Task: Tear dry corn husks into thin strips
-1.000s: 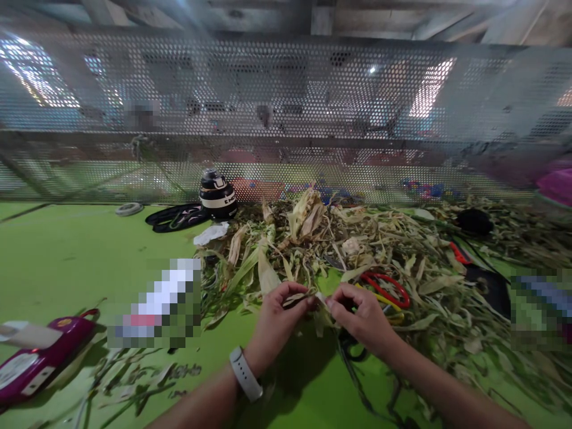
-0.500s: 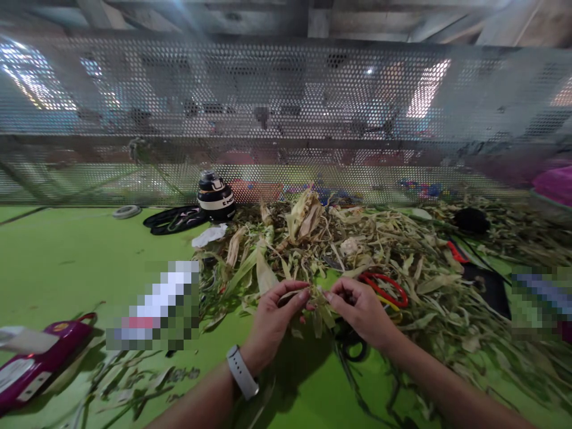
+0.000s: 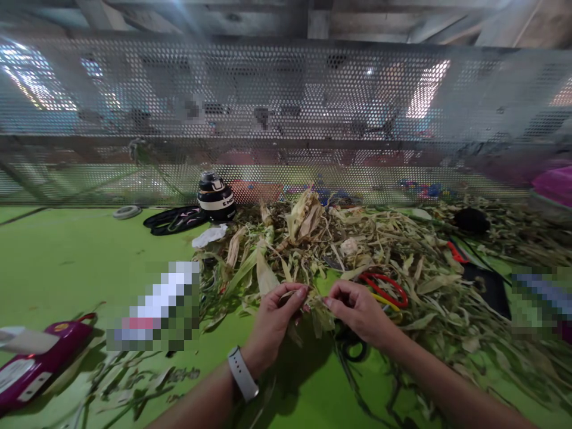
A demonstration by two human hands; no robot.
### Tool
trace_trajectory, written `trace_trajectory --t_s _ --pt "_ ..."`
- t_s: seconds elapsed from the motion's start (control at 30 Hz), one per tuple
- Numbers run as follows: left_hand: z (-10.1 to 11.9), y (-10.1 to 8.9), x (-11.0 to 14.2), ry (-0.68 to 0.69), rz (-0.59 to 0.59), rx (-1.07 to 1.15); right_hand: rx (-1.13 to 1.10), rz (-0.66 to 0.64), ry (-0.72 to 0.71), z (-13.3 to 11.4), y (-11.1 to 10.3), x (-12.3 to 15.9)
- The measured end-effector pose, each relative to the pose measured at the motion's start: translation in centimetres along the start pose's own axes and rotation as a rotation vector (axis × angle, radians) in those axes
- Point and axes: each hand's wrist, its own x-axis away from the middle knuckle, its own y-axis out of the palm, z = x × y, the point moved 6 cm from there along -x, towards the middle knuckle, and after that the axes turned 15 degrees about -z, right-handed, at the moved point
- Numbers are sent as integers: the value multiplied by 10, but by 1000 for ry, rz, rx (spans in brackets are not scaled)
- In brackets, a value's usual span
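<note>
Over the green tabletop (image 3: 286, 393), my left hand (image 3: 277, 316), below a grey wristband (image 3: 242, 373), pinches thumb against forefinger. Opposite it, my right hand (image 3: 360, 311) is closed in a similar pinch. Between the fingertips is a small, pale, frayed piece of dry husk (image 3: 318, 304), partly hidden by the fingers. A heap of dried corn husks and leaves (image 3: 393, 238) spreads just beyond both hands. Near my right hand lie a red loop handle (image 3: 393, 290) and a yellow one beneath it. Dark loops (image 3: 355, 350), perhaps scissor handles, lie below that hand.
A black bottle (image 3: 217, 205) stands behind left, beside a black pouch (image 3: 172, 220) and crumpled white tissue (image 3: 210, 236). A magenta device (image 3: 42, 357) lies at the left edge, near leaf scraps (image 3: 138, 381). A perforated metal screen (image 3: 286, 89) closes off the back.
The pale piece between my fingers now looks looser and more frayed. My fingertips have shifted slightly and a small gap shows between the hands. The view has turned a little.
</note>
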Motion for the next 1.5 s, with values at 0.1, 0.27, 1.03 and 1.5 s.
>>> trace_trajectory --t_s 0.1,0.27,1.03,1.5 --pt "-3 0 0 -39 0 41 22 -12 -16 -1 1 -1" --pt "-5 2 1 -58 -17 17 15 4 3 0 0 -1" --pt "5 3 0 105 -38 -251 -241 -9 27 13 12 -3" --pt "3 10 3 12 -87 -279 -308 -122 35 9 19 1"
